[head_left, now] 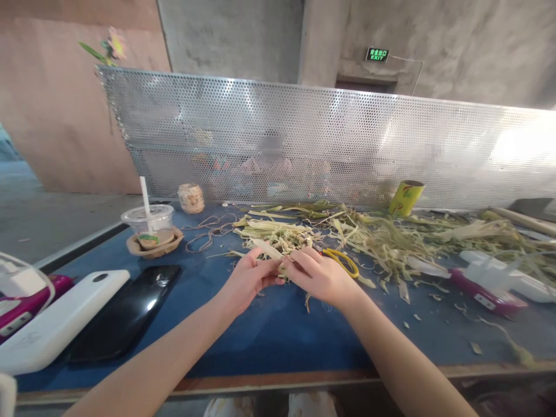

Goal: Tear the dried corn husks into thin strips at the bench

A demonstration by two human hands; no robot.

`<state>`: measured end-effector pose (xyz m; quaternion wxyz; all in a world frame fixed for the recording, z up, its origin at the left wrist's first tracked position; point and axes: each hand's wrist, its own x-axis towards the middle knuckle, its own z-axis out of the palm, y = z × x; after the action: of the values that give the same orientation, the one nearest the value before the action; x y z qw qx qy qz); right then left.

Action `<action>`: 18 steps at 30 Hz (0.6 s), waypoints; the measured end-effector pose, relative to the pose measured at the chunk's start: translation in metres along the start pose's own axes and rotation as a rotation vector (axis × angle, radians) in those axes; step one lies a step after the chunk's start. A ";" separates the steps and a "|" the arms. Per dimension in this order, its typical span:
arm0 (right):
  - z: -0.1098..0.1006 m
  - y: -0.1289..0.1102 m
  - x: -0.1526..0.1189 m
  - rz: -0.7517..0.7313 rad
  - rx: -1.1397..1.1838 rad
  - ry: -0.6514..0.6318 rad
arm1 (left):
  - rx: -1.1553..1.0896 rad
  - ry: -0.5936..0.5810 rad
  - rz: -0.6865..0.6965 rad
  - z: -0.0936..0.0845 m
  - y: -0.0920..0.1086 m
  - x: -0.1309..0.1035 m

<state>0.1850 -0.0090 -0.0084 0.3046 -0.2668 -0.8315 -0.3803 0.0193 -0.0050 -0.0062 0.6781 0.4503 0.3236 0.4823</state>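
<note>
Near the middle of the blue table, my left hand (249, 279) and my right hand (320, 274) meet, their fingertips almost touching. Both are closed on a pale strip of dry husk (268, 249), which sticks up between them toward the upper left. The fingers hide its lower part. Just beyond the hands lies a heap of pale green and straw-coloured husk pieces (278, 229). Yellow-handled scissors (346, 262) rest right behind my right hand, partly covered by it.
A plastic cup (150, 223) with a straw, a jar (191, 198), a black phone (125, 313) and a white power bank (65, 318) are left. More husks (391, 240), a yellow-green can (405, 198) and a magenta power strip (484, 295) are right. A perforated metal screen (304, 139) stands behind.
</note>
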 end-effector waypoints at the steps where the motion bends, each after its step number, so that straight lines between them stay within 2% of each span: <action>1: -0.001 0.001 0.001 -0.027 -0.028 0.011 | -0.001 -0.001 -0.007 0.000 0.000 0.000; 13: -0.011 0.004 0.006 -0.260 -0.053 -0.022 | 0.059 -0.020 -0.077 -0.004 -0.002 0.002; 18: -0.012 0.005 0.005 -0.271 -0.038 -0.047 | 0.088 -0.008 -0.112 -0.003 0.001 0.001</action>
<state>0.1885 -0.0144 0.0037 0.2259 -0.1665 -0.8593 -0.4275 0.0171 -0.0029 -0.0066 0.6850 0.4628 0.3663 0.4272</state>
